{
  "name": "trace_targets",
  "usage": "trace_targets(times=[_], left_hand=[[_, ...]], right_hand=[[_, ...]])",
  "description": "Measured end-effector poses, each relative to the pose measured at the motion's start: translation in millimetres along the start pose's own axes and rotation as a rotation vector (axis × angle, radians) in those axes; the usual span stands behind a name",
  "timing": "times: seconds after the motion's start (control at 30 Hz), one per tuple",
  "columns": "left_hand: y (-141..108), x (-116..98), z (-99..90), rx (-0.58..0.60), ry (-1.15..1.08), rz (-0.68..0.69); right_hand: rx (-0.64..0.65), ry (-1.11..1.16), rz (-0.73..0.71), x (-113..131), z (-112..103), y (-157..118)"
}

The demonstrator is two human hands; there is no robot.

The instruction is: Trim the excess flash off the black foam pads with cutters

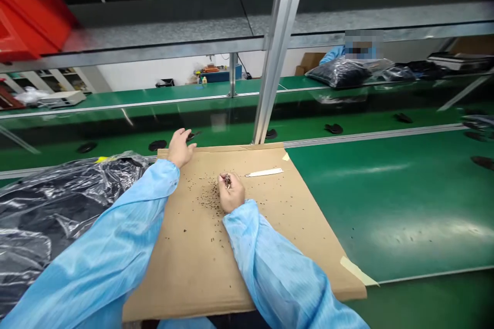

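My left hand [180, 149] reaches over the far edge of the cardboard sheet [185, 277], thumb and fingers apart. Just at its fingertips is a thin black piece [192, 136] above the green belt; I cannot see a firm grip on it. My right hand [231, 193] is closed around a small metal tool [227, 181], mostly hidden in the fist, low over the cardboard. Dark crumbs [208, 198] lie scattered beside that hand. A slim white strip [264, 172] rests beyond it to the right.
Several flat black pieces [334, 128] lie spaced along the green belt [304, 131]. A metal post [276, 51] rises behind the cardboard. Plastic-wrapped dark goods [69, 221] lie at left, a red bin [31, 10] above. Across the line sits a person [334, 54] in blue.
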State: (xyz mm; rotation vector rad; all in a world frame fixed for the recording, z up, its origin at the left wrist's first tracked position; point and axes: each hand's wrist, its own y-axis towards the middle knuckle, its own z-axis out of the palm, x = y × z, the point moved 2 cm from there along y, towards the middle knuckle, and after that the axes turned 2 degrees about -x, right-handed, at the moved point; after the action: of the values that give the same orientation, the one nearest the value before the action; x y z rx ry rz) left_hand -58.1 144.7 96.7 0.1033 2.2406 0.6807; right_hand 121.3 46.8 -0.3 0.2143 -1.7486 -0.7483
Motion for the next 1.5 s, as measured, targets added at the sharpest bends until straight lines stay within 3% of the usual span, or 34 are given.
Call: trace_targets(times=[0.1, 0.23, 0.33, 0.47, 0.53, 0.73, 1.5], left_hand=[[-10, -5, 11.9, 0.086, 0.076, 0.000], [-74, -3, 34.6, 0.148, -0.198, -0.264], [-122, 4, 43.9, 0.121, -0.426, -0.451], [-154, 20, 46.0, -0.015, -0.513, -0.517], [-157, 26, 48.1, -0.026, -0.541, -0.557], [-156, 20, 48.6, 0.102, -0.557, -0.558], [-161, 14, 40.2, 0.092, -0.375, -0.448]], right_hand=[[0.010, -0.010, -0.022, 1, -1, 0], [0.012, -0.051, 0.014, 0, 0, 1], [0.008, -0.092, 0.050, -1, 1, 1], [0.019, -0.116, 0.056, -2, 2, 0], [0.032, -0.137, 0.048, -2, 3, 0], [0.038, -0.177, 0.075, -1, 2, -2], [0.036, -0.164, 0.090, 0, 1, -4]])
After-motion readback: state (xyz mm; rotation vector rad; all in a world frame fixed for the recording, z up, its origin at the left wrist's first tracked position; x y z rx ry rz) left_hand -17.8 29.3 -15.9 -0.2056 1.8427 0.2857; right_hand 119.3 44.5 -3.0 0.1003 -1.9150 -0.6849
